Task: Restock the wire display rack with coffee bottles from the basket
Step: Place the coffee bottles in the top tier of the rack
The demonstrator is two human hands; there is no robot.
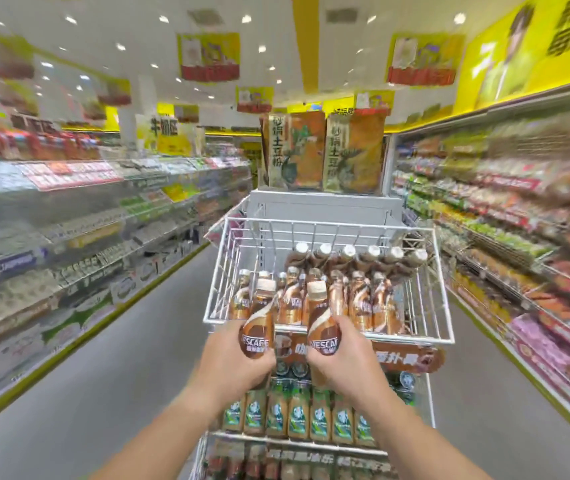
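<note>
A white wire display rack [444, 299] stands in front of me, its top tier partly filled with brown coffee bottles [359, 299] in rows toward the back and right. My left hand [231, 365] grips one brown Nescafe bottle [257, 323] by its base, upright, just in front of the tier's front left edge. My right hand [342, 358] grips a second Nescafe bottle [323, 323] the same way, near the front middle. The basket is not in view.
A lower rack tier holds green-labelled bottles [299, 415]. A brown sign strip [404, 358] runs under the top tier. Stocked store shelves line the aisle on the left [68, 254] and right [519, 237]. Large orange bags [325, 154] stand on a white case behind the rack.
</note>
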